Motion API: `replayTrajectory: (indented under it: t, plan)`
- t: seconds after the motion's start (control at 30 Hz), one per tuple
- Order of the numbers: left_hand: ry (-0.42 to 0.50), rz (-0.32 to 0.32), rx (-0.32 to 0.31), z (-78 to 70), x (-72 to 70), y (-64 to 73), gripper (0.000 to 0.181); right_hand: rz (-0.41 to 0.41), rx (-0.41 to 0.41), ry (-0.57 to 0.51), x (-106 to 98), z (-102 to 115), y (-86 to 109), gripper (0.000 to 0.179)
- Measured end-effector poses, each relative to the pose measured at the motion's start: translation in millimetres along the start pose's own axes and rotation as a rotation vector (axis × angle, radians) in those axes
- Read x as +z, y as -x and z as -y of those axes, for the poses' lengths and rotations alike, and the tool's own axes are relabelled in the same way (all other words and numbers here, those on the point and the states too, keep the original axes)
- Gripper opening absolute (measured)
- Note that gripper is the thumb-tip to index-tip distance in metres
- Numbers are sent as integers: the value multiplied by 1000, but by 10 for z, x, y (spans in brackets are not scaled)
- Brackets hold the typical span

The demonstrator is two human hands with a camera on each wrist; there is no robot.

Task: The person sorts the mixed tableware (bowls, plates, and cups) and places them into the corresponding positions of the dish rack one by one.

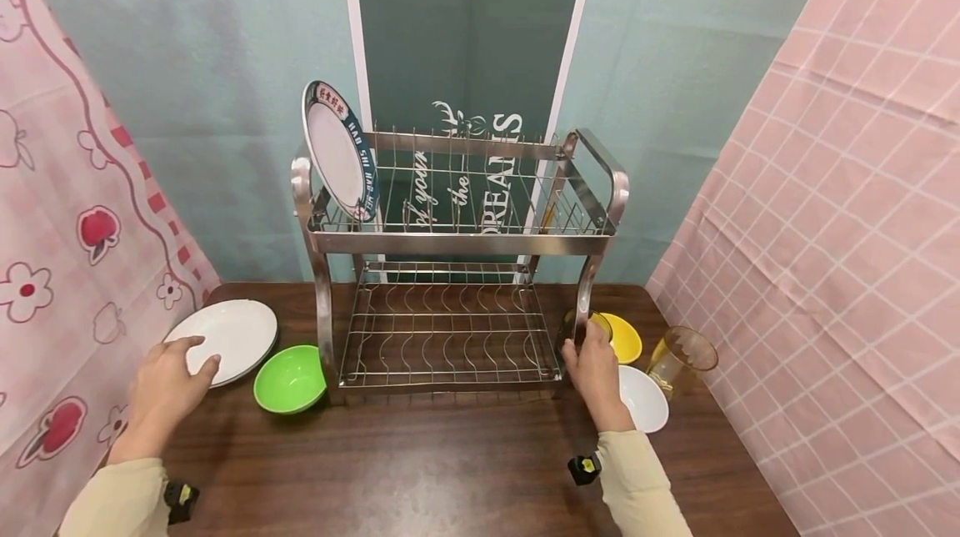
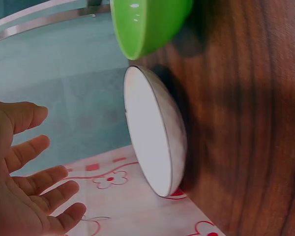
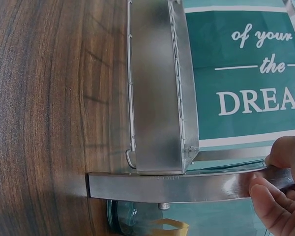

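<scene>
My left hand (image 1: pixel 168 378) is at the left, fingers spread and slightly bent, holding nothing. It hovers by a white plate (image 1: pixel 228 337), which the left wrist view shows as a deep dish (image 2: pixel 150 130) on the table. A green bowl (image 1: pixel 290 380) sits to its right. At the other side, my right hand (image 1: pixel 595 366) grips the front right leg (image 3: pixel 211 187) of a metal two-tier dish rack (image 1: pixel 465 243), thumb on one side and fingers on the other. A drinking glass (image 3: pixel 120 216) stands just behind that leg, partly hidden by it.
A rimmed plate (image 1: pixel 337 149) leans upright in the rack's upper left. To the right stand a yellow bowl (image 1: pixel 624 338), a white bowl (image 1: pixel 647 404) and an amber-tinted glass (image 1: pixel 678 358). Curtains enclose the wooden table (image 1: pixel 450 470) at the back and both sides.
</scene>
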State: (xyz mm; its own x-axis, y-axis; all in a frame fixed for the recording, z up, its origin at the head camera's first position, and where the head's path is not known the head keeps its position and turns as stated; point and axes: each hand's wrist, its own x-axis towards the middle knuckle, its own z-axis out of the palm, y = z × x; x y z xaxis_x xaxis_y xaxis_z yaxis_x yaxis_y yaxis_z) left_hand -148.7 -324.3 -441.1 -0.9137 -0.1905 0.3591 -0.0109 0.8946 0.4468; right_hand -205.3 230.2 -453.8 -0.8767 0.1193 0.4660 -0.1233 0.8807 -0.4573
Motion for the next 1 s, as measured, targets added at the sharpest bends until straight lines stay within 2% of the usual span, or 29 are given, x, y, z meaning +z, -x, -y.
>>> replayTrajectory:
  t: [0.23, 0.37, 0.53, 0.77, 0.9, 1.0]
  plan:
    - [-5, -12, 53, 150, 134, 21, 32, 2, -4, -6, -6, 7, -1, 41]
    - [-4, 10, 33, 211, 188, 48, 30, -5, -7, -7, -2, 2, 0, 41]
    - [-14, 72, -43, 284, 213, 95, 30, -12, -15, -9, 10, 8, 3, 41]
    - [-32, 155, -85, 371, 245, 111, 35, -8, -8, -9, 16, 13, 5, 41]
    - [-50, 229, -81, 419, 285, 99, 44, 0, -5, -9, 7, 8, 6, 41]
    - [-47, 311, -50, 446, 320, 92, 52, -1, -5, -7, 2, -3, 7, 41]
